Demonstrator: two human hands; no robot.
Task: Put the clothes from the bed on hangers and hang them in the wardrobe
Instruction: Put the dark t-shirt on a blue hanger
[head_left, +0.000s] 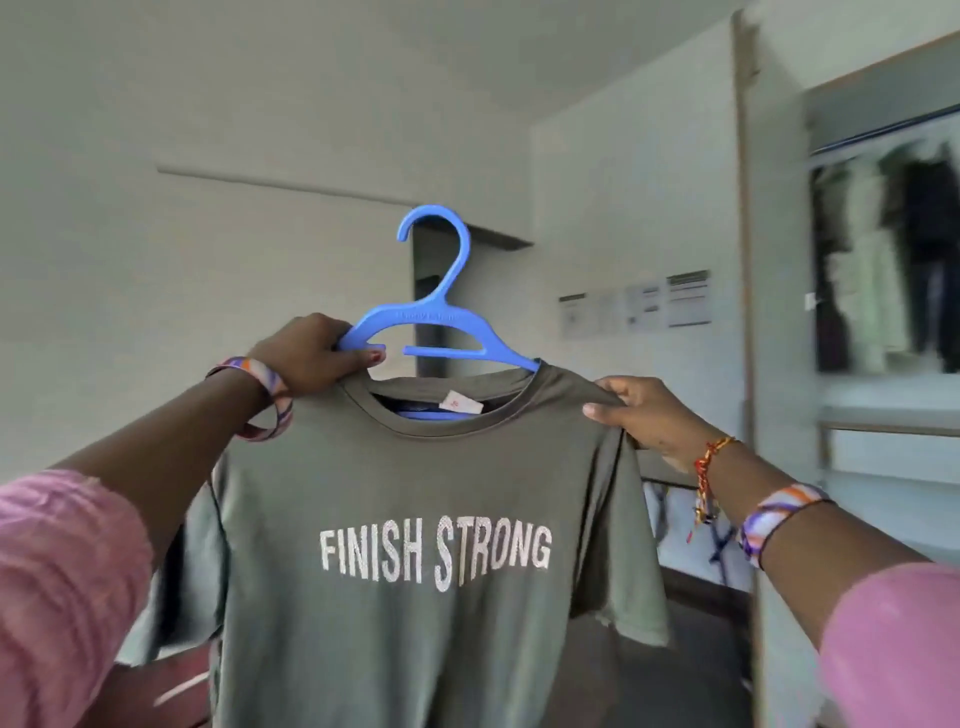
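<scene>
Head view: I'm holding the olive tee (415, 545) up, left hand (306, 358) gripping the blue hanger (441, 317) w/ the tee's left shoulder, right hand (639, 415) pinching the other shoulder, so it's abt hung on it, wardrobe (883, 260) w/ hung clothes waiting right of the tee.

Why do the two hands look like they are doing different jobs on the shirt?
The left hand curls round the blue hanger together with the shirt's collar edge; the right hand pinches only the green shirt at its shoulder. The left hand sits higher, the right hand lower. The right wrist has a red and yellow thread; the left wrist does not. Both wrists wear striped bangles, and both hands hold the shirt up.
</scene>
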